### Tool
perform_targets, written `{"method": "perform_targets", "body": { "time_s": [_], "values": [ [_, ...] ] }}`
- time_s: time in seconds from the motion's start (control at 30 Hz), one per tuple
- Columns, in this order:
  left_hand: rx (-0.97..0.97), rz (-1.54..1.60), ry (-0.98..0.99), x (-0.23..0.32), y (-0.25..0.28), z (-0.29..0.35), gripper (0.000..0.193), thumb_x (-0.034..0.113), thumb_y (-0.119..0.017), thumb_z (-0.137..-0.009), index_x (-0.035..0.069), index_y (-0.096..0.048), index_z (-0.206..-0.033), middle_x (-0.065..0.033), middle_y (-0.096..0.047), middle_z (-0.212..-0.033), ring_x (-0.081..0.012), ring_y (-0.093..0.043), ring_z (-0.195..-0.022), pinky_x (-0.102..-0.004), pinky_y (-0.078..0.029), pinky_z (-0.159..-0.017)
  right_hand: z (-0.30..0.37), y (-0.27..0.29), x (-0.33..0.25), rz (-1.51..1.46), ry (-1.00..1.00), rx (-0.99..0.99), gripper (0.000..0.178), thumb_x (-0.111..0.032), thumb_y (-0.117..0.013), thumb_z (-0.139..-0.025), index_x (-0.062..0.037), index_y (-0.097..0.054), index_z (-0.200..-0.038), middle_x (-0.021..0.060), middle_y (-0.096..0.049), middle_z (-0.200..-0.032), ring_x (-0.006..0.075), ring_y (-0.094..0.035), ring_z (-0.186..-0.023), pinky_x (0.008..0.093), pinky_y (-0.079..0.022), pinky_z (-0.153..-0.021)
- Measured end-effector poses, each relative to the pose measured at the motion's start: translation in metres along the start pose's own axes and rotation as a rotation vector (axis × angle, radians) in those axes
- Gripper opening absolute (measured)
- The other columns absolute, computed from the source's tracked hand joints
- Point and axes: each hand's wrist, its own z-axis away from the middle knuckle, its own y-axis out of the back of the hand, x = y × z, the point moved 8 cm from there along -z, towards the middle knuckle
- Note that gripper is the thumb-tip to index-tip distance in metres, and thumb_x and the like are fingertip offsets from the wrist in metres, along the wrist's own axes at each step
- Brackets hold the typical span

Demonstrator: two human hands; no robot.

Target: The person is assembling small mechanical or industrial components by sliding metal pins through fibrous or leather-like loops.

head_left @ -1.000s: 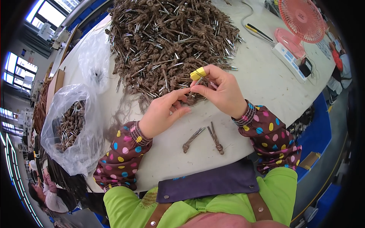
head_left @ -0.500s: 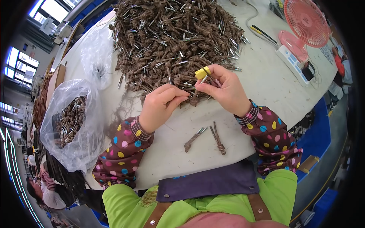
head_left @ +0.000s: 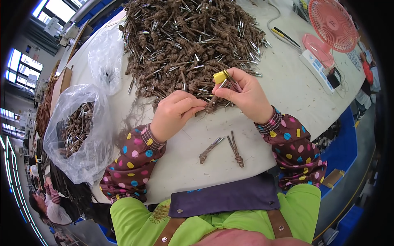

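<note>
"Head view: how far along does the work look?"

"Partway through one piece, I'd judge. A knotted cord (head_left: 211, 107) lies at the near edge of the big brown heap (head_left: 184, 49), right by both hands."

"And the fingers?"

"On the left hand (head_left: 174, 112), thumb and forefinger are pressed together beside that knot; any thread between them is too small to tell. On the right hand (head_left: 246, 90), with a yellow wrap (head_left: 220, 78) on the forefinger, they pinch a slim metallic thing (head_left: 223, 84); I can't tell exactly what."

"What's done?"

"Hard to say. A slanted cord (head_left: 210, 151) and a steeper cord (head_left: 236, 152) lie on the table (head_left: 197, 176), apart from the heap, perhaps sorted out. The clear bag (head_left: 52, 135) at left holds more, finished or waiting, I can't tell."

"What's left?"

"Probably plenty: the heap is large, and the piece at the hands looks unfinished."
</note>
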Motion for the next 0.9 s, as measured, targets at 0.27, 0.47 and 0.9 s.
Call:
{"method": "perform_targets", "body": {
  "time_s": [0.27,0.47,0.9],
  "values": [
    [-0.082,0.793,0.219,-0.018,-0.015,0.012,0.004,0.003,-0.051,-0.093,0.000,-0.055,-0.093,-0.0125,-0.066,-0.102,-0.0158,-0.063,-0.097,-0.0278,-0.051,-0.083,0.002,-0.012,-0.003,-0.184,-0.119,-0.165,0.026,-0.015,-0.067,-0.086,-0.0043,-0.056,-0.107,-0.0006,-0.062,-0.091,-0.0014,-0.046,-0.064,0.0145,-0.031,-0.050],
    [-0.244,1.171,0.329,-0.010,-0.041,0.017,0.005,0.005,-0.046,-0.097,0.002,-0.050,-0.097,-0.0122,-0.065,-0.102,-0.0139,-0.061,-0.096,-0.0262,-0.047,-0.086,0.002,-0.021,0.002,-0.190,-0.045,-0.250,0.039,-0.018,-0.068,-0.086,-0.0014,-0.051,-0.116,0.0030,-0.062,-0.098,0.0025,-0.051,-0.075,0.0160,-0.040,-0.063],
    [0.127,0.699,0.339,-0.037,-0.022,0.018,0.005,0.005,-0.050,-0.095,0.001,-0.053,-0.096,-0.0067,-0.065,-0.090,-0.0093,-0.060,-0.084,-0.0227,-0.047,-0.075,0.017,-0.019,-0.027,0.713,0.256,-0.013,0.030,-0.033,-0.068,-0.083,-0.0061,-0.056,-0.077,0.0058,-0.053,-0.068,0.0218,-0.053,-0.056,0.0302,-0.042,-0.052]
  ]
}}
